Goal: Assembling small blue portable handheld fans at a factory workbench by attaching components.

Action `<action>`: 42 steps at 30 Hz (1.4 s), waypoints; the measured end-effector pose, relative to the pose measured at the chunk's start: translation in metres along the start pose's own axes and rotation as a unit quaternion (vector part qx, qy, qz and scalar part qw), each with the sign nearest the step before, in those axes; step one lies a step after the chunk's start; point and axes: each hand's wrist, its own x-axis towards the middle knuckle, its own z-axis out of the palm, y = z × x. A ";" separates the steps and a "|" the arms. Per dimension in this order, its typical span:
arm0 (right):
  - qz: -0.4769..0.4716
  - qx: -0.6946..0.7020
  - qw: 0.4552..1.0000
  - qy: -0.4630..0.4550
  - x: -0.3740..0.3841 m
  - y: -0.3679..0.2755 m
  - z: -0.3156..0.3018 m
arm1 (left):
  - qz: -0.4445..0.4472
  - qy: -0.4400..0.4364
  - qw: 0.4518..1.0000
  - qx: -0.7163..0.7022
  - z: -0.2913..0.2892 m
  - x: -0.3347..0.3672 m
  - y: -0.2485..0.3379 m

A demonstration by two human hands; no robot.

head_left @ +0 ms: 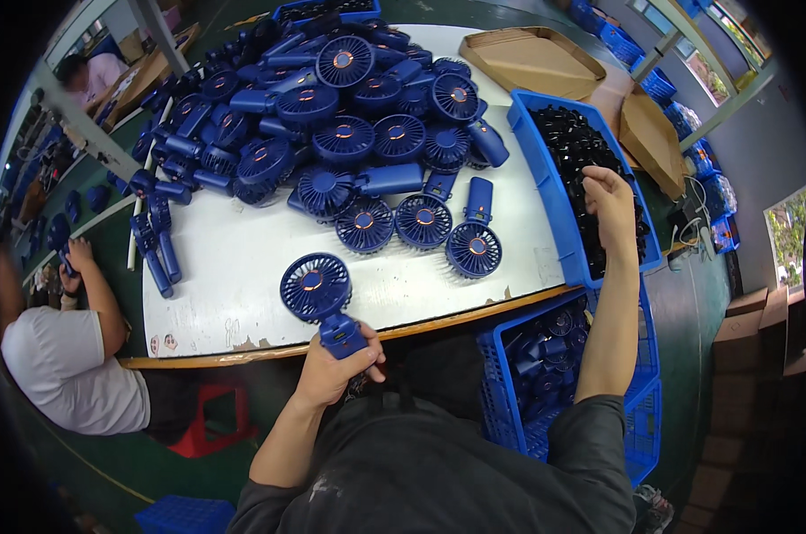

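Note:
My left hand [336,363] is closed round the handle of a dark blue handheld fan [315,287], its round head tilted up over the table's front edge. Off to the right, my right hand [609,198] is above a blue tray [545,182] filled with small black parts [570,133]. Its fingers are curled in toward the thumb, and whatever lies between them is too small to make out. Nearest the held fan on the table are several more blue fans, one of them a separate fan [473,249] with its handle pointing away.
A large heap of blue fans [345,138] covers the back of the white table [216,311]. Flattened cardboard trays [532,62] lie at the back right. Below the table edge stands a blue crate [510,392] holding more fans. A co-worker [73,365] sits at the left near a red stool [214,423].

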 end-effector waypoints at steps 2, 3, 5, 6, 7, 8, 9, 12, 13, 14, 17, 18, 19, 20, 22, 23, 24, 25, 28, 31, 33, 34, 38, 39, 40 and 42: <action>0.026 0.197 0.969 -0.144 -0.039 -0.016 0.042 | 0.005 0.043 0.999 -0.001 0.011 0.001 0.003; 0.033 0.241 0.947 -0.211 -0.067 -0.016 0.064 | 0.018 0.045 0.999 0.016 0.020 0.005 0.007; 0.083 0.266 0.913 -0.299 -0.128 -0.027 0.106 | 0.013 0.014 1.000 0.014 0.028 0.016 0.012; 0.121 0.328 0.875 -0.336 -0.152 -0.022 0.124 | 0.051 0.018 0.998 -0.017 0.037 0.021 0.011; 0.142 0.352 0.852 -0.361 -0.171 -0.023 0.142 | 0.057 0.019 0.997 -0.038 0.037 0.021 0.010; 0.125 0.321 0.853 -0.392 -0.181 -0.021 0.154 | 0.045 0.028 0.996 -0.066 0.037 0.019 0.010; 0.122 0.321 0.859 -0.380 -0.188 -0.017 0.161 | 0.050 0.042 0.996 -0.058 0.033 0.017 0.009; 0.112 0.293 0.915 -0.254 -0.203 -0.017 0.186 | 0.067 0.073 0.994 -0.047 0.022 0.008 -0.004; 0.086 0.255 0.920 -0.284 -0.202 -0.007 0.187 | 0.107 0.102 0.989 -0.030 0.022 0.007 -0.010; 0.110 0.268 0.909 -0.301 -0.207 0.002 0.190 | 0.146 0.129 0.981 -0.013 0.022 0.007 -0.013; 0.123 0.278 0.895 -0.327 -0.222 0.006 0.198 | 0.123 0.120 0.985 -0.002 0.021 0.003 -0.014; 0.079 0.267 0.909 -0.309 -0.223 0.005 0.199 | 0.103 0.109 0.989 -0.001 0.022 0.002 -0.013; 0.035 0.257 0.922 -0.288 -0.223 0.003 0.201 | 0.098 0.090 0.991 -0.018 0.021 0.001 -0.009; -0.151 0.095 0.953 -0.244 -0.214 0.004 0.199 | 0.096 0.089 0.991 -0.017 0.018 0.001 -0.006; -0.247 0.044 0.933 -0.258 -0.203 -0.012 0.199 | 0.027 0.023 0.998 -0.042 0.011 0.000 -0.001; -0.341 -0.008 0.901 -0.270 -0.197 -0.021 0.198 | -0.015 -0.028 0.999 -0.034 0.005 0.001 -0.003; -0.368 -0.016 0.882 -0.294 -0.193 -0.027 0.199 | -0.018 -0.030 0.999 -0.034 0.004 -0.001 -0.001; -0.366 -0.016 0.883 -0.294 -0.188 -0.034 0.200 | -0.039 -0.054 0.997 -0.050 0.008 -0.003 0.004; -0.460 -0.099 0.827 -0.309 -0.179 -0.043 0.200 | -0.031 -0.096 0.993 -0.060 0.007 -0.004 0.000; -0.474 -0.151 0.812 -0.307 -0.182 -0.047 0.201 | 0.002 -0.080 0.991 -0.109 0.011 -0.001 -0.005; -0.464 -0.169 0.810 -0.316 -0.189 -0.043 0.200 | -0.004 -0.009 0.987 -0.159 0.018 0.004 -0.005; -0.428 -0.180 0.826 -0.319 -0.195 -0.043 0.199 | -0.008 0.026 0.983 -0.184 0.021 0.006 -0.005; -0.376 -0.210 0.845 -0.316 -0.214 -0.041 0.200 | 0.019 0.066 0.977 -0.202 0.025 0.005 -0.012; -0.359 -0.213 0.851 -0.319 -0.219 -0.043 0.201 | 0.019 0.060 0.968 -0.244 0.019 0.004 -0.020; -0.369 -0.202 0.857 -0.297 -0.224 -0.039 0.203 | 0.014 0.078 0.979 -0.190 0.023 0.004 -0.021; -0.367 -0.143 0.896 -0.206 -0.234 -0.021 0.209 | 0.029 0.015 0.991 0.129 0.024 0.005 0.000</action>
